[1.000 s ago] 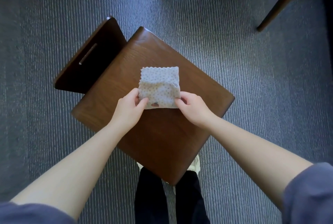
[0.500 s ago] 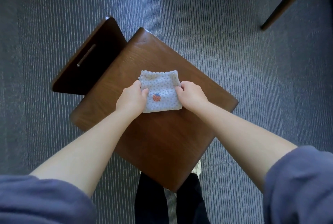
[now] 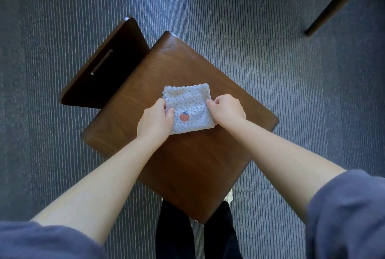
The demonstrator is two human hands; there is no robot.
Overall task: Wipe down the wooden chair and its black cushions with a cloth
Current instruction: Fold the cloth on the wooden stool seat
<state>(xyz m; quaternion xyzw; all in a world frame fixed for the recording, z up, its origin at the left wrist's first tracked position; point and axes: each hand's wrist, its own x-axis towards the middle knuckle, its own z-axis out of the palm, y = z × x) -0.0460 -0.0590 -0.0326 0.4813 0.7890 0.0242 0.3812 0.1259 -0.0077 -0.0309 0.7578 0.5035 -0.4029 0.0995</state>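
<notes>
Cloth: the pale dotted cloth (image 3: 188,110), folded into a small square, lies flat on the chair seat (image 3: 187,164) between the two hands.
Left hand: the left hand (image 3: 155,120) has its fingers (image 3: 169,111) curled narrow, pinching the cloth's left edge.
Right hand: the right hand (image 3: 227,110) has its fingers (image 3: 211,103) curled, gripping the cloth's right edge; the cloth puckers slightly there.
Cloth edges: the scalloped far edge runs just beyond both sets of fingertips. The near edge lies by the wrists. A red strawberry mark (image 3: 184,117) sits just beside the left thumb.
Seat edges: the seat is turned corner-on. Its rounded corners point away from the fingers, toward the person, and out to either side.
Open room: bare wood surrounds the fingers on every side, with the widest stretch between the wrists and the near corner.
Backrest: the dark backrest (image 3: 104,71), with a slot in it, stands left of and beyond the left fingers, apart from the cloth.
Floor: grey ribbed carpet (image 3: 291,71) lies all round the seat.
Other furniture: dark furniture legs (image 3: 333,4) stand well beyond the right fingers.
Person: dark trousers (image 3: 175,231) show below the seat's near corner.
</notes>
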